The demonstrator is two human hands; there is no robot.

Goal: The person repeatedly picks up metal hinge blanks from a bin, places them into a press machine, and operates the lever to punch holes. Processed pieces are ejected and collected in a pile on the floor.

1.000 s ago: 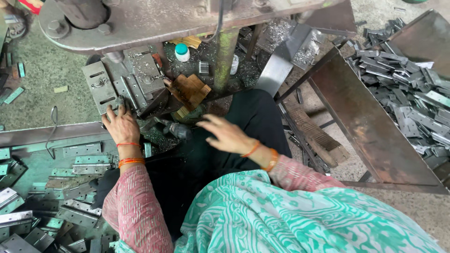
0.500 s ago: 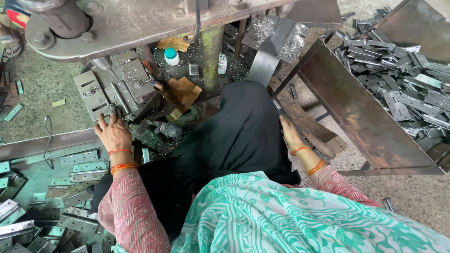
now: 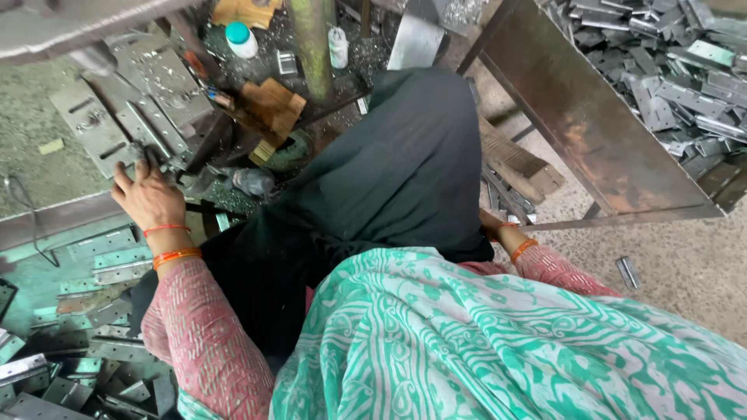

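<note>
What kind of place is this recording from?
Probably a small metal-stamping workshop: a rusty steel bin heaped with flat metal parts, more stamped plates beside the left hand, and metal swarf around.

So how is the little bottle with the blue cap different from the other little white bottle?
The white bottle with the blue-green cap is wider and lies left of the green post; the slimmer white bottle with a white top stands just right of it. Both are small, white and sit among metal scraps.
</note>
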